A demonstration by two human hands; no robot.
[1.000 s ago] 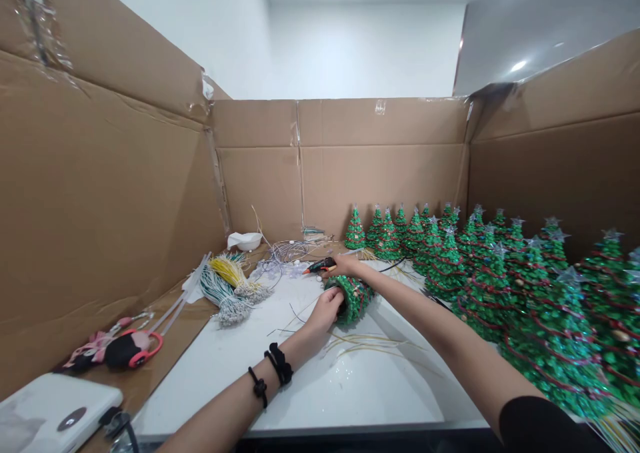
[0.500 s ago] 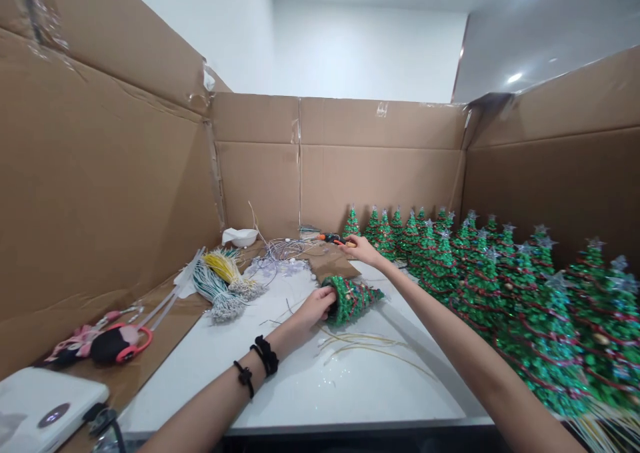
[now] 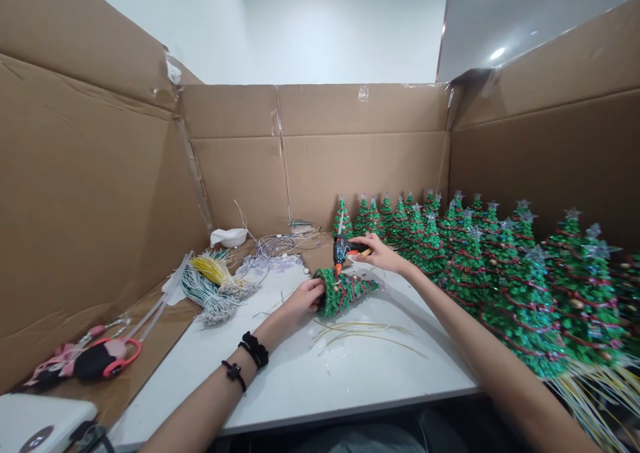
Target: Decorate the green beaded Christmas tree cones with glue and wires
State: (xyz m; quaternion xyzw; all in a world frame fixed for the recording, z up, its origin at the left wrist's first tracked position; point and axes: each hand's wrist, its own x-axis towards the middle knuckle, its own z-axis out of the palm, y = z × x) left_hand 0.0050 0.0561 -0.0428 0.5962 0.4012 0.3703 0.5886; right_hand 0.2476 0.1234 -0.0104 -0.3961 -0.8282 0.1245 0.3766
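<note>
Head: tree rows [image 3: 500, 286] beside glue gun [image 3: 345, 248]

Bright overhead light, sharp, edges warped

Green tree [image 3: 346, 292], red garland; black-orange glue gun [image 3: 346, 249]; yellow wire bundle [image 3: 207, 268]; white table [image 3: 300, 380].

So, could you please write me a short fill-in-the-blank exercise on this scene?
The left hand holds a small tree lying on its ___.
The right hand holds a glue gun, nozzle pointing ___.
The other trees stand along the ___ edge of the table.
Missing: side; down; right.
</note>
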